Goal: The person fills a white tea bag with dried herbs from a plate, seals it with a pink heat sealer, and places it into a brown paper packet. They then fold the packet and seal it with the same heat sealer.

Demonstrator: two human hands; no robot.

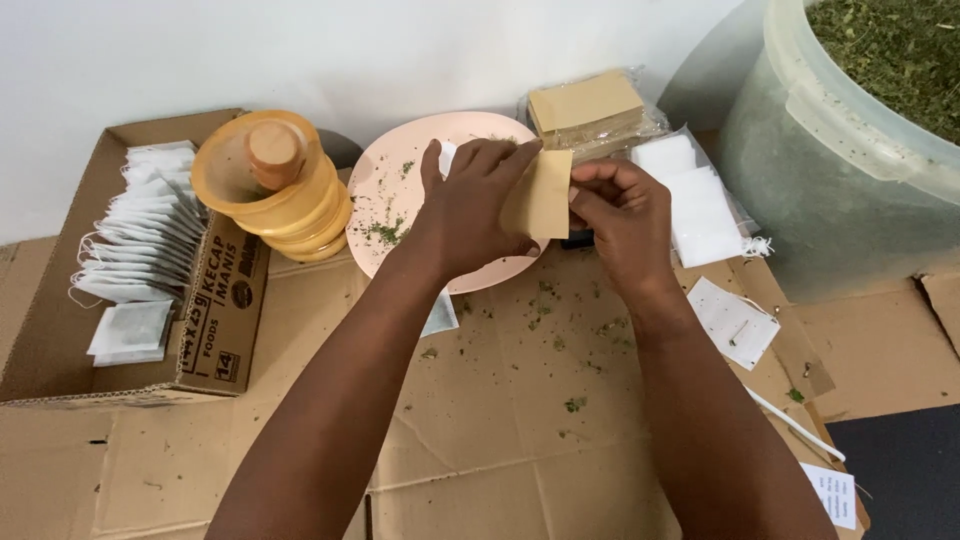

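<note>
Tan paper is what you are gripping: a small flat envelope (pixel 541 193) is sitting between both of your hands, above the near edge of a pink plate (pixel 395 180). Your left hand (pixel 478 210) is curling over the envelope's left side, fingers closed on it from the top and thumb tucked under, so that part of the paper is hidden. Your right hand (pixel 622 215) is pinching the envelope's right edge, fingers bent tight and close together.

Green herb crumbs are lying scattered on the plate and on the flattened cardboard (pixel 500 420) that is covering the work surface under your forearms. Just left of the plate, a stack of amber plastic bowls (pixel 285 200) is standing, with a round wooden knob (pixel 273 150) on top. Farther left, a cardboard box (pixel 215 310) is holding rows of white tea bags (pixel 140 250) with strings.

Behind your hands, a clear packet of more tan envelopes (pixel 590 108) is lying near the wall, and beside it a packet of white empty filter bags (pixel 695 200) is resting to the right of your right hand. 1 loose white bag (pixel 733 320) is lying on the cardboard near your right wrist. At the far right, a large translucent tub (pixel 840 150) is holding dried green leaves (pixel 890 50).
</note>
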